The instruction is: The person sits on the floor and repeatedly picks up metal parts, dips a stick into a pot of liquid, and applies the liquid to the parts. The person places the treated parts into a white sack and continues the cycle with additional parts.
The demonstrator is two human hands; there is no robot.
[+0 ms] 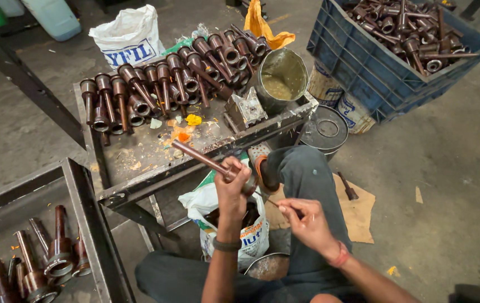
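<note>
Bare arms; dark wristband point(226, 244), red wrist thread point(341, 255), grey trousers point(307, 179).

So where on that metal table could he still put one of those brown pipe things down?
The low table has bare top along its near edge, left of the orange scraps and below the row of brown shafts. The far side is crowded with shafts, a metal block and a tin of paste.

metal bench point(139, 174) | brown shafts point(161, 84); tin point(279, 78); paper scraps point(186, 128)

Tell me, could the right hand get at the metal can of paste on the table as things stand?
Probably not straight away: the right hand pinches a thin stick, and the metal can stands at the table's far corner, beyond the raised knee.
</note>
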